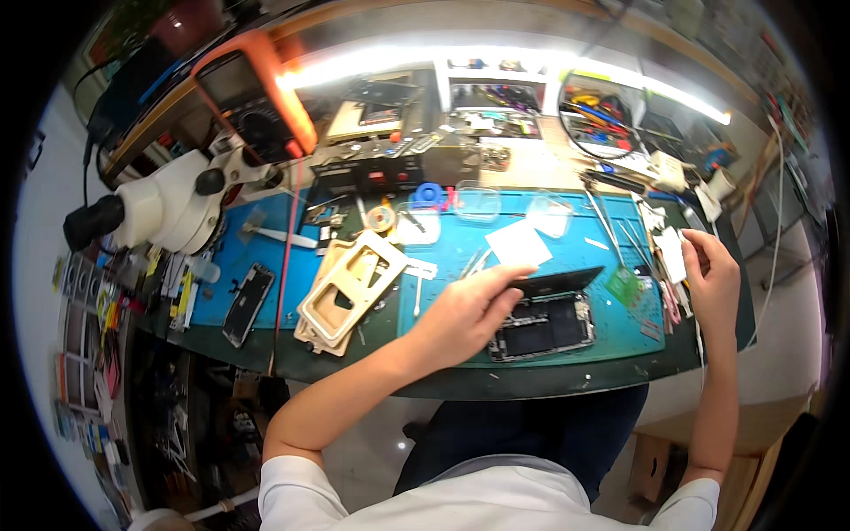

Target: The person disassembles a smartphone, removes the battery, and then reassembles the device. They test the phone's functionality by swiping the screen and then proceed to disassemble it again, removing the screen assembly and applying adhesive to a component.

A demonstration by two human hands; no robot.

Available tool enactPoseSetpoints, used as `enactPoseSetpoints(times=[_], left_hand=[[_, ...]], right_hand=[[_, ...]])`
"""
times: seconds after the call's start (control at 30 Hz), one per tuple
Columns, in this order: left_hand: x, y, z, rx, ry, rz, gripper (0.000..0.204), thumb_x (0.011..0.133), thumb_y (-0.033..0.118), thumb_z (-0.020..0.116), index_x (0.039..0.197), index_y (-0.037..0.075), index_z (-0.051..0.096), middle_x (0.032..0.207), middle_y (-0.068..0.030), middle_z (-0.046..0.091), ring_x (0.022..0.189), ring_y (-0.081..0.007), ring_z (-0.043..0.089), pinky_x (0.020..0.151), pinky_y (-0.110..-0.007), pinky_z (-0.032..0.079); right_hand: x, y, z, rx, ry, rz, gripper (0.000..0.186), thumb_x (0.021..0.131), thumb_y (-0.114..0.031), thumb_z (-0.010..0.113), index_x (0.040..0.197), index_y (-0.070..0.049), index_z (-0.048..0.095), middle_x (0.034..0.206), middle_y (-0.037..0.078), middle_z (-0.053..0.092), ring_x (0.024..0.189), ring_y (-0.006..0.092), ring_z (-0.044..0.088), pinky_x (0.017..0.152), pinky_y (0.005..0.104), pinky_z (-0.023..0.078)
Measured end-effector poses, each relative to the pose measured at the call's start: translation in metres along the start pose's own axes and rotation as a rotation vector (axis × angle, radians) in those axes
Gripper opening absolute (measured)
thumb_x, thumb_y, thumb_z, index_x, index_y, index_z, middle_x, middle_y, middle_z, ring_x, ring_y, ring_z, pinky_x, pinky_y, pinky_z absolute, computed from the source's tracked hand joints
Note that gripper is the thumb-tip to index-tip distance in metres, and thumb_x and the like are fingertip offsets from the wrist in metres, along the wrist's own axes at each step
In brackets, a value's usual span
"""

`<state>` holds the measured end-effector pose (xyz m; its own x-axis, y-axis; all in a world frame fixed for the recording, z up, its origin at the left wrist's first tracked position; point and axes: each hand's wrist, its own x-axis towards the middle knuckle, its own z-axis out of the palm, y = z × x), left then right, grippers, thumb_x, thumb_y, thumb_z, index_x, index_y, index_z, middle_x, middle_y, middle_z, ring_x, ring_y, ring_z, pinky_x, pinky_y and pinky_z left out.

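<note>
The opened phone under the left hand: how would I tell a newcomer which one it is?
Start at the blue work mat on the bench. Near its front edge, just right of the left hand, lies the opened phone, its dark screen panel lifted along the far side. Unlike the closed black phone on the mat's left, its insides are exposed.

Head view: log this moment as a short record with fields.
Setting: blue work mat on a cluttered repair bench
Left hand: fingers on the lifted dark screen panel
Opened phone: flat on the mat, insides exposed, under the panel
Right hand: raised at the mat's right edge, holding a small white piece
Left of the mat: white microscope, wooden frame jig, another dark phone
</note>
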<state>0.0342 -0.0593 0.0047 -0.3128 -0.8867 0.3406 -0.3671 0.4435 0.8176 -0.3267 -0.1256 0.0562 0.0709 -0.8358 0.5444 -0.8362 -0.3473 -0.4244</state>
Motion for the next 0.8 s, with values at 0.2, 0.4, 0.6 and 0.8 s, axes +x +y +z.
enactPoseSetpoints(times=[0.2,0.4,0.6,0.8], left_hand=[[-0.006,-0.005,0.014,-0.037,0.086,0.059,0.025,0.106,0.01,0.057,0.128,0.004,0.065,0.113,-0.0181,0.071,0.104,-0.0351,0.069,0.089,-0.041,0.055],[-0.011,-0.005,0.021,0.027,0.122,0.146,0.024,0.103,0.006,0.058,0.125,0.008,0.063,0.11,-0.0133,0.071,0.094,-0.0341,0.071,0.077,-0.042,0.058],[-0.014,-0.006,0.021,0.086,0.091,0.136,0.028,0.1,0.005,0.061,0.127,0.009,0.063,0.109,-0.0109,0.07,0.09,-0.0322,0.071,0.073,-0.043,0.058],[-0.012,-0.009,0.023,0.075,0.146,0.201,0.03,0.097,0.003,0.063,0.127,0.007,0.064,0.109,-0.0152,0.068,0.097,-0.0366,0.068,0.083,-0.045,0.056]], right_hand=[[0.018,-0.092,0.008,0.102,-0.096,-0.19,0.016,0.096,-0.005,0.069,0.111,-0.003,0.075,0.084,0.006,0.067,0.066,0.0117,0.058,0.056,0.0269,0.042],[0.032,-0.154,0.029,0.153,-0.282,-0.36,0.011,0.092,-0.004,0.072,0.103,-0.002,0.074,0.089,0.008,0.072,0.068,0.0182,0.067,0.061,0.0302,0.051],[0.063,-0.184,0.085,0.01,-0.755,-0.798,0.008,0.089,-0.013,0.076,0.095,-0.008,0.075,0.092,0.005,0.069,0.094,0.0247,0.07,0.078,0.038,0.057],[0.074,-0.186,0.153,-0.012,-1.028,-1.0,0.018,0.082,-0.014,0.081,0.098,-0.013,0.075,0.099,0.005,0.067,0.105,0.0276,0.067,0.084,0.0408,0.056]])
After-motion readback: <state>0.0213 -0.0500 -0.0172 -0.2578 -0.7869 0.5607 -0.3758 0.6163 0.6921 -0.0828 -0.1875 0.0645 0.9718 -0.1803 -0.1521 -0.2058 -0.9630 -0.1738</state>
